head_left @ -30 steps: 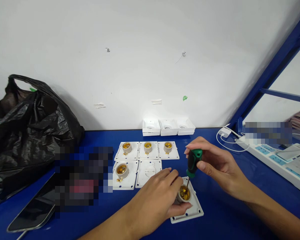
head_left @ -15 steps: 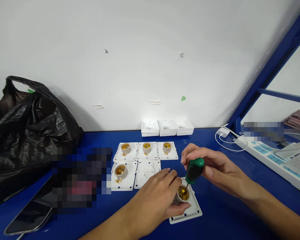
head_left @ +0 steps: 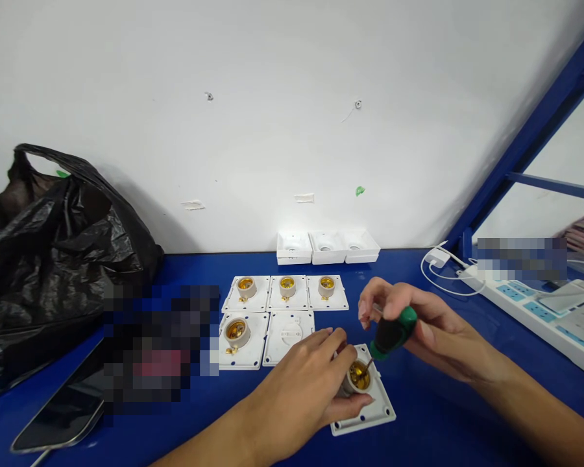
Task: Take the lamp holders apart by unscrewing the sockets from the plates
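Observation:
My left hand (head_left: 316, 373) is wrapped round a round lamp socket (head_left: 359, 376) with a brass-coloured inside, holding it on a white square base plate (head_left: 370, 412). In my right hand (head_left: 418, 321) is a screwdriver (head_left: 392, 334) with a black and green handle, gripped by the fingers. Its shaft leans to the right, and the tip reaches down inside the socket; the screw it may touch cannot be made out. Behind my left hand lies a bare white plate (head_left: 292, 353), beside a plate with a mounted socket (head_left: 237, 332).
Three more plates with sockets (head_left: 287, 287) form a row behind. White box-shaped covers (head_left: 328, 250) stand against the wall. A black plastic bag (head_left: 68, 259) and a phone (head_left: 63, 408) are on the left, a power strip (head_left: 540, 311) with cables on the right.
The screwdriver handle has tipped over to the right, from nearly upright to slanted, and my right hand has shifted slightly right with it. My left hand stays on the socket.

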The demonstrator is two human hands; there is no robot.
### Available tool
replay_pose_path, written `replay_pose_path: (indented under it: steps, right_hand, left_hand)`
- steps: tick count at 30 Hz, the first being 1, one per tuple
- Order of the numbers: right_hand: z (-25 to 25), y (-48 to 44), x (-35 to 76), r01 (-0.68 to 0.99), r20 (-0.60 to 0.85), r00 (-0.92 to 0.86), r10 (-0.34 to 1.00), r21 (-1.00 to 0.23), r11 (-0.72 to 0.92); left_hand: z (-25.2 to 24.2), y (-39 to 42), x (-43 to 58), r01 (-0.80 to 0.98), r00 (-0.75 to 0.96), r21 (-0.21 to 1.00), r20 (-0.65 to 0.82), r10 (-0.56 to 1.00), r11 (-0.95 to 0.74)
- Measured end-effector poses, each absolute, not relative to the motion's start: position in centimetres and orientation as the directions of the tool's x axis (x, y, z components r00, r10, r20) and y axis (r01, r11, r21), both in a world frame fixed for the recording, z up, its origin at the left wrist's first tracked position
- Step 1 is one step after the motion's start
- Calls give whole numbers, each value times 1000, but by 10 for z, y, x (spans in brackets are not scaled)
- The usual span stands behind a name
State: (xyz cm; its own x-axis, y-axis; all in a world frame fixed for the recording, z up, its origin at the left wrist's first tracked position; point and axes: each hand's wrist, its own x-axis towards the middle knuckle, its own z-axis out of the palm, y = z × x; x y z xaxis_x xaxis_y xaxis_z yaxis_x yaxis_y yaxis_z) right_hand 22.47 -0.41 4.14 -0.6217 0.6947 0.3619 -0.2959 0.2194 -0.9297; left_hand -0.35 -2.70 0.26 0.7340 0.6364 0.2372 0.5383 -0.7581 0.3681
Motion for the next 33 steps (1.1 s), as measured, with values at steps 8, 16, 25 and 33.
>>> replay_pose_path:
  steps: [8, 16, 25, 33]
  right_hand:
    - [36, -3, 224, -352, 380, -567, 730, -914, 202]
    - [40, -7, 220, -364, 262, -629, 732, -931, 21]
    - [37, -4, 223, -307, 304, -634, 711, -943, 130]
    - [45, -6, 225, -239, 315, -681, 661, -949, 207]
  left_hand:
    - [5, -27, -3, 543, 734, 358, 238, 636, -760]
    - [-1, -25, -3, 510, 738, 355, 288, 611, -784]
    - [3, -26, -3, 530, 742, 368, 234, 628, -764]
    - [-3, -27, -5, 531, 727, 410, 229, 647, -742]
